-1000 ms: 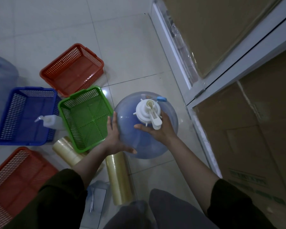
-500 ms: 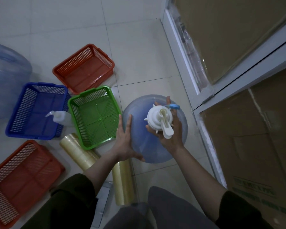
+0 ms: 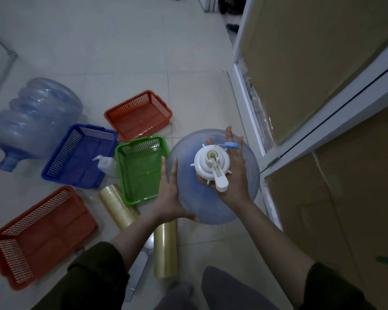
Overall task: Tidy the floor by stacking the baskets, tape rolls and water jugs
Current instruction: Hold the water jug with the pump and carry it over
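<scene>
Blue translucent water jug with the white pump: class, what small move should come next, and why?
Probably lift the blue translucent water jug and carry it left toward the ribbed blue jug lying on its side. The left hand presses flat on its wall, the right hand braces its neck beneath the white pump; the jugs are apart.

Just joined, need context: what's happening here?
A person holds an upright translucent blue plastic water jug between both hands: left hand flat on its side, right hand against its white plastic pump cap. A second blue jug lies on its side. Two orange mesh baskets, a blue basket and a green basket sit unstacked beside two clear tape rolls.
</scene>
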